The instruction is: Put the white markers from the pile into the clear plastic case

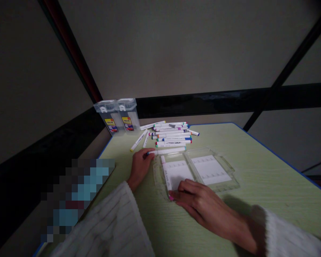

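An open clear plastic case (189,152) lies on the table with white printed cards in both halves. Along its left side rests a white marker with pink ends (166,175). The fingers of my right hand (200,200) are closed on the near end of that marker; the thumb side is partly hidden. Just beyond the case's far left corner, my left hand (142,165) pinches the blue end of another white marker (171,151), which lies sideways. Behind it is a pile of white markers (173,135) with caps of various colours.
Two clear lidded boxes (127,119) with yellow labels stand at the table's back left corner, near the wall. Two loose markers (139,140) lie left of the pile. The pale green table (270,185) has a blue edge. A blurred-out patch covers the left side.
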`<state>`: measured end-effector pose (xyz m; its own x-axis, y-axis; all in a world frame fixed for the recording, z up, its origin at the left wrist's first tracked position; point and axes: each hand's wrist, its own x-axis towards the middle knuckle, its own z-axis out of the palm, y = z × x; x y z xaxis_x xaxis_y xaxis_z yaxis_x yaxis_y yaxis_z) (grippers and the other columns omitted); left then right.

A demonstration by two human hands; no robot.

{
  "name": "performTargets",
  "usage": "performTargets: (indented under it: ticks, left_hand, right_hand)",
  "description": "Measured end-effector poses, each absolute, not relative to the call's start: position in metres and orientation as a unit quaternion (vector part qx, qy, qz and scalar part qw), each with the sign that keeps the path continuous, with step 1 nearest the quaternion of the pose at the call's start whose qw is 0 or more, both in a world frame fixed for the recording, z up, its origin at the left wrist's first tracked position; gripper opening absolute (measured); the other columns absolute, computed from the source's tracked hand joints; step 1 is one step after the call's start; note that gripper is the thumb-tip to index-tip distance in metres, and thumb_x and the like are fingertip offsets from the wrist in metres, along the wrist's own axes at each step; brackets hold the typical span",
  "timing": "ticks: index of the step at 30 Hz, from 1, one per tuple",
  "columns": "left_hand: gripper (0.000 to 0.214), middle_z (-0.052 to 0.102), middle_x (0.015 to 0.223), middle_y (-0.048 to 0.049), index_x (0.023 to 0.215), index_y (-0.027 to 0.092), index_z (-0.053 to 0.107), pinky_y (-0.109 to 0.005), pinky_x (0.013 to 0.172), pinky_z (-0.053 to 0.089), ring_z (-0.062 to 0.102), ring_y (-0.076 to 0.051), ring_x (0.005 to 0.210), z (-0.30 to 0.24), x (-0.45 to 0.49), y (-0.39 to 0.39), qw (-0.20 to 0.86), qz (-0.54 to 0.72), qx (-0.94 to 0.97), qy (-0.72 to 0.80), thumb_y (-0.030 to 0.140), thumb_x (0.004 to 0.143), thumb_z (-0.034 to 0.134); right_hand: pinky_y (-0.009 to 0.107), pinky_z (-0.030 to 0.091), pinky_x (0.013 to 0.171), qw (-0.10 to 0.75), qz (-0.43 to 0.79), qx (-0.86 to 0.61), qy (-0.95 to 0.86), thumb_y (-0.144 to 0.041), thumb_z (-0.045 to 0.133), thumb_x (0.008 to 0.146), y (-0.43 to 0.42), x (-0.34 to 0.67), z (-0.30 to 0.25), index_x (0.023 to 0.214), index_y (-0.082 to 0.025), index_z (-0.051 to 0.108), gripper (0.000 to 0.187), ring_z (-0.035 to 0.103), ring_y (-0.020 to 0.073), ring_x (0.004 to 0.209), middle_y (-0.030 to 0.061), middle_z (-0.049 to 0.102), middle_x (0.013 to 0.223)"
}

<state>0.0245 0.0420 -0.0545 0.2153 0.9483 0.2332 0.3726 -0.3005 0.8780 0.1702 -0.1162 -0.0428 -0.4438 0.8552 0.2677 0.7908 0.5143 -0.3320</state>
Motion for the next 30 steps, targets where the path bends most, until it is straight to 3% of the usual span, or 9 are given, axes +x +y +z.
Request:
performTargets:
  ticks: [7,30]
  left_hand:
    - [0.018,0.064,0.062,0.0003,0.077,0.013,0.065,-0.022,0.059,0.046,0.059,-0.012,0.057,-0.052,0.025,0.04,0.456,0.475,0.598,0.457,0.018,0.06,0.061]
    - [0.019,0.051,0.047,0.0042,0.063,0.013,0.053,-0.017,0.042,0.034,0.043,-0.006,0.042,-0.044,0.025,0.029,0.474,0.504,0.597,0.406,0.031,0.071,0.052]
  right_hand:
    - [0.026,0.039,0.063,0.2,0.085,-0.493,-0.842,-0.017,0.038,0.087,-0.116,0.171,-0.042,0.097,-0.019,0.059,0.023,0.049,0.015,0.074,0.0033,0.053,0.078]
    - [0.027,0.043,0.063,0.266,0.052,-0.48,-0.835,-0.016,0.031,0.088,-0.118,0.176,-0.043,0.088,-0.015,0.06,0.029,0.05,0.0151,0.071,0.0057,0.054,0.076]
